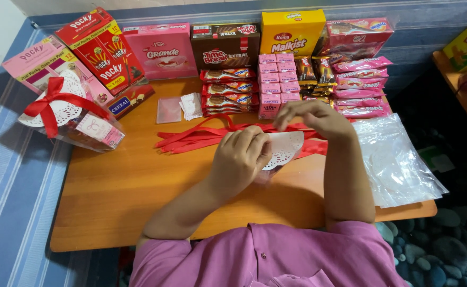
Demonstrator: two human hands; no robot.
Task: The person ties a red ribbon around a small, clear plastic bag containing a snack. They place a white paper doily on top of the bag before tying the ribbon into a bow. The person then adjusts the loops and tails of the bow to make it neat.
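White lace-edged paper doily (285, 147) sits pinched in my left hand (240, 155), fingers curled tight around its near edge over a small clear packet that I can barely make out beneath. My right hand (312, 115) hovers just above and beyond the grip, fingers bent down toward the doily's far edge; I cannot tell whether they pinch anything. Directly behind the grip lies a bundle of long red satin ribbons (201, 137), running under both hands. To the right of the grip rests a stack of clear plastic bags (398, 159) on the orange wooden table (111, 191). Well to the left stands a finished clear gift pack tied with a red bow (66, 114). Rows of pink and brown snack packets (292, 82) crowd the far side.
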